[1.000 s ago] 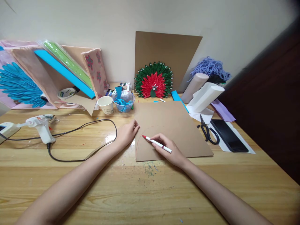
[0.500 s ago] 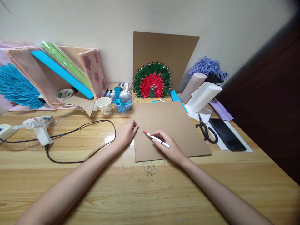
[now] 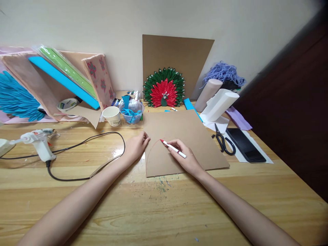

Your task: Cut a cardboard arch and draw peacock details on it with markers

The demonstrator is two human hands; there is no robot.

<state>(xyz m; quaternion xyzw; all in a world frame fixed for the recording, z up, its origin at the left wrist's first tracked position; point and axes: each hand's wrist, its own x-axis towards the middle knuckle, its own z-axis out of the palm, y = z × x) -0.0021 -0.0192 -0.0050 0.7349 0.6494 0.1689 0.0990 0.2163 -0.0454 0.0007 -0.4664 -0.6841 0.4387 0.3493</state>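
Note:
A brown cardboard sheet (image 3: 187,136) lies flat on the wooden table (image 3: 159,205). My right hand (image 3: 186,159) grips a white marker with a red tip (image 3: 173,148), the tip touching the sheet on a red curved line drawn near its left side. My left hand (image 3: 135,147) rests with closed fingers on the sheet's left edge, pressing it down.
A glue gun (image 3: 38,141) with a black cable lies at the left. Black scissors (image 3: 222,140) and a dark phone (image 3: 244,145) lie at the right. At the back are a paper cup (image 3: 112,116), a plastic bowl (image 3: 132,112), a red-green paper fan ornament (image 3: 164,88), rolls and leaning boards.
My right hand has carried the marker tip up and to the right along the red arc. The left hand stays on the sheet's edge. The view has shifted slightly.

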